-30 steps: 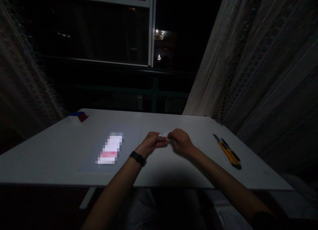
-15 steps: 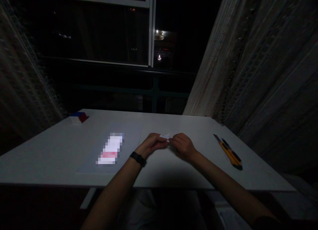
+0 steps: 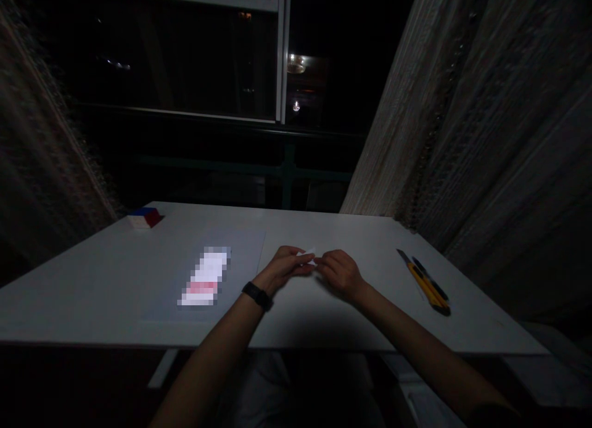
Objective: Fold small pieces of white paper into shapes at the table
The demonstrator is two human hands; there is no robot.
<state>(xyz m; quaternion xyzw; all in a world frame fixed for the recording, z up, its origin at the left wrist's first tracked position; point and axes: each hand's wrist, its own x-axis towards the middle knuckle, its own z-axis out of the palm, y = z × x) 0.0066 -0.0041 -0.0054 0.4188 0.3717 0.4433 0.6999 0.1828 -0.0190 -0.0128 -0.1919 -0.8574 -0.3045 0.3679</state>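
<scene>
A small piece of folded white paper is held just above the white table, between my two hands. My left hand, with a dark band at its wrist, is closed on the paper, the thumb lying along its top. My right hand has its fingertips pinched at the paper's right edge. Most of the paper is hidden by the fingers, so its exact shape cannot be made out.
On the left a lit phone, its screen blurred, lies on white paper sheets. A puzzle cube sits at the table's back left. A yellow utility knife and a dark pen lie on the right.
My fingers have shifted slightly on the paper, and the left thumb now reaches further over it. The right hand has opened no gap from it. The other objects have stayed put.
</scene>
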